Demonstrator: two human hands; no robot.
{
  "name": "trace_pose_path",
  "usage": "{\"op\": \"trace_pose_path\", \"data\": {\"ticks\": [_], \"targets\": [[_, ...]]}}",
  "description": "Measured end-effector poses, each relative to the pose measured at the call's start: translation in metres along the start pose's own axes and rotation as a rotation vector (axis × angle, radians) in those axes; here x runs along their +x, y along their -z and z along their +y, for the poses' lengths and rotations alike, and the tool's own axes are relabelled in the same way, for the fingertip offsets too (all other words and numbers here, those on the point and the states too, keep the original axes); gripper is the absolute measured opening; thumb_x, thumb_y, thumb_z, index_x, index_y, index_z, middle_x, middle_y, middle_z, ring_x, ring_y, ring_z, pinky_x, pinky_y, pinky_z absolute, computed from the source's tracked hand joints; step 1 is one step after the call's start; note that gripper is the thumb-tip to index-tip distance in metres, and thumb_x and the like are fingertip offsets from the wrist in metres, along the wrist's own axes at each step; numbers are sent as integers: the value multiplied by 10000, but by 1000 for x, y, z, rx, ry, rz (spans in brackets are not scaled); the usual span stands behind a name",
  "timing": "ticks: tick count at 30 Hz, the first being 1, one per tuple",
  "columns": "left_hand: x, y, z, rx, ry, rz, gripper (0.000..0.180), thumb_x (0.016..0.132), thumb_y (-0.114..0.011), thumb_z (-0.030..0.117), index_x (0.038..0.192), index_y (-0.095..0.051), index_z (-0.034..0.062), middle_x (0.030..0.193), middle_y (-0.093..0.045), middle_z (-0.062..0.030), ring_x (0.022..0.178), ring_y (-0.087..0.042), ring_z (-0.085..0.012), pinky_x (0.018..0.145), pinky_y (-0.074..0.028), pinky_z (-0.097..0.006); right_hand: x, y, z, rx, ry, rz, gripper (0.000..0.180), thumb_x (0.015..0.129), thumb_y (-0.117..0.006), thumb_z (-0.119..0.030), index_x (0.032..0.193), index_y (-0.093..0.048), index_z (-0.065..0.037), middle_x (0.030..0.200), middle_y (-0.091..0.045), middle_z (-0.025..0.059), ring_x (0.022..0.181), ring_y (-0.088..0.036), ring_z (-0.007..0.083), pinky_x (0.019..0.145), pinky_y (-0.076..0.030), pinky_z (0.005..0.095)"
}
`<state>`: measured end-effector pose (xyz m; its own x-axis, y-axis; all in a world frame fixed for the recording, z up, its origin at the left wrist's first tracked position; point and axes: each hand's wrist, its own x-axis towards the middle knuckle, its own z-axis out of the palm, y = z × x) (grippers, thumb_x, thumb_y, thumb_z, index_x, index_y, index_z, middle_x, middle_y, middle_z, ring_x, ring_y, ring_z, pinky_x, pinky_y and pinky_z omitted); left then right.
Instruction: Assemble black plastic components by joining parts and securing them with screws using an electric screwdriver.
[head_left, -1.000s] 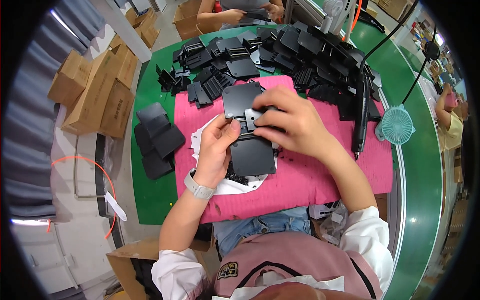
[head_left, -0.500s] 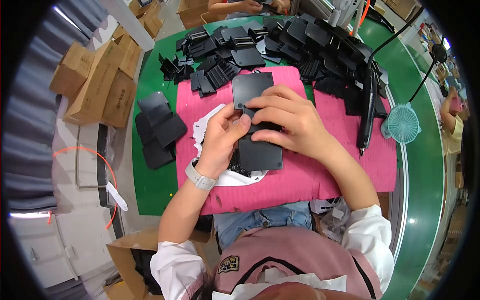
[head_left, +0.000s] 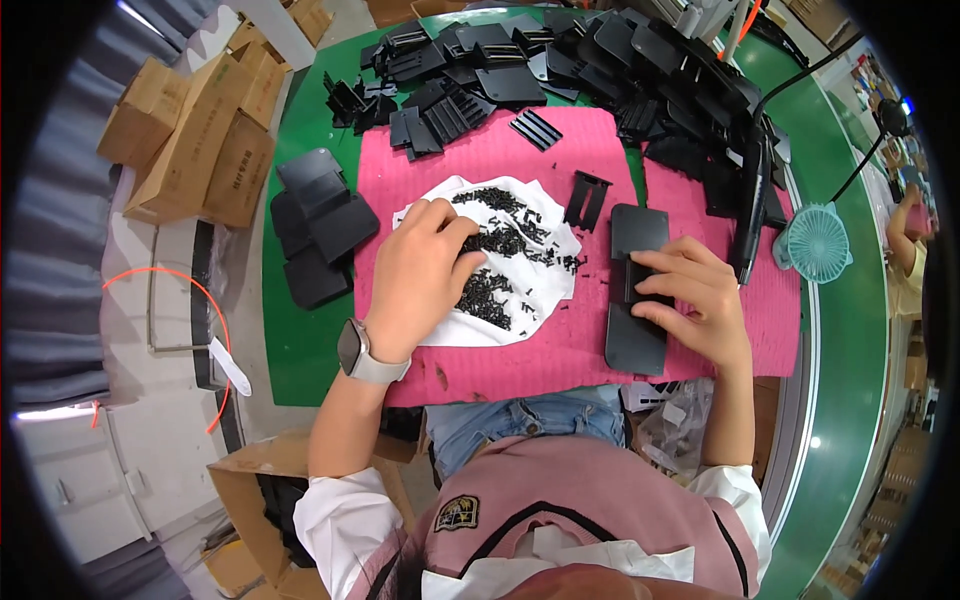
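Note:
A white cloth (head_left: 545,285) bears piles of small black screws (head_left: 490,300) on a pink foam mat (head_left: 450,380). Over its left side is my left hand (head_left: 420,275), fingers bent down at the screws, with a gap between thumb and forefinger. My right hand (head_left: 700,300) grips a long black plastic part (head_left: 637,345) lying on the mat, its fingertips and thumb at the narrower middle section. Just left of that part's far end lies a small slotted black piece (head_left: 587,200). A ribbed black piece (head_left: 536,130) rests farther back.
Black plastic parts (head_left: 510,85) are heaped along the far side of the green table (head_left: 320,370). More stacked parts (head_left: 320,230) stand at left. A black electric screwdriver (head_left: 752,215) hangs at right by a teal fan (head_left: 818,243). Cardboard boxes (head_left: 200,150) stand beyond the table's left.
Both hands held the black part over the cloth. It now lies to the right under my right hand, while my left hand has let go and come to the screws, exposing the cloth.

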<state>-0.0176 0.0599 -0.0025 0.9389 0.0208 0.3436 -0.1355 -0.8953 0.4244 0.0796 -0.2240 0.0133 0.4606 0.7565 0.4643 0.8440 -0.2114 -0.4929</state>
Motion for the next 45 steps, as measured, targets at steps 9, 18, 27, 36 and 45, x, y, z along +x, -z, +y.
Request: {"op": "trace_pose_path", "data": {"ticks": [9,18,27,36,45], "targets": [[-3,-9,-8,-61,-18,137,120,721,-689,49,751,-583,1,764,-544,-102,746,-559,-291,651,-446,-372,5,14,6,-121,-105,188,207,636,-756,-66,807,-650,-17,948,-668,114,877,-624,273,742,-503,348],[1,-7,-3,-92,28,209,52,820,-607,23,836,-570,-10,764,-582,-143,700,-580,-324,622,-449,-380,-14,55,70,-942,-949,206,571,796,-589,-569,947,-642,-21,744,-659,181,744,-646,372,639,-496,451],[11,-7,2,-1208,455,40,167,954,-507,141,923,-575,-9,833,-565,-31,736,-533,-114,688,-447,-254,-13,64,99,-12,-855,435,390,757,-635,-277,981,-574,37,741,-631,150,639,-630,255,618,-511,350],[30,-46,52,-1656,467,-415,142,916,-573,136,931,-566,-5,817,-567,-36,657,-467,-81,602,-393,-216,54,60,1,1121,-150,420,501,850,-520,-285,1243,-446,16,721,-521,43,492,-484,147,614,-445,312],[22,-41,62,-1613,413,-408,166,903,-608,132,946,-617,-28,811,-612,-61,642,-508,-77,602,-423,-196,69,28,-17,1407,255,385,456,917,-448,-444,1170,-474,-66,638,-446,2,451,-438,117,578,-421,305]]}}
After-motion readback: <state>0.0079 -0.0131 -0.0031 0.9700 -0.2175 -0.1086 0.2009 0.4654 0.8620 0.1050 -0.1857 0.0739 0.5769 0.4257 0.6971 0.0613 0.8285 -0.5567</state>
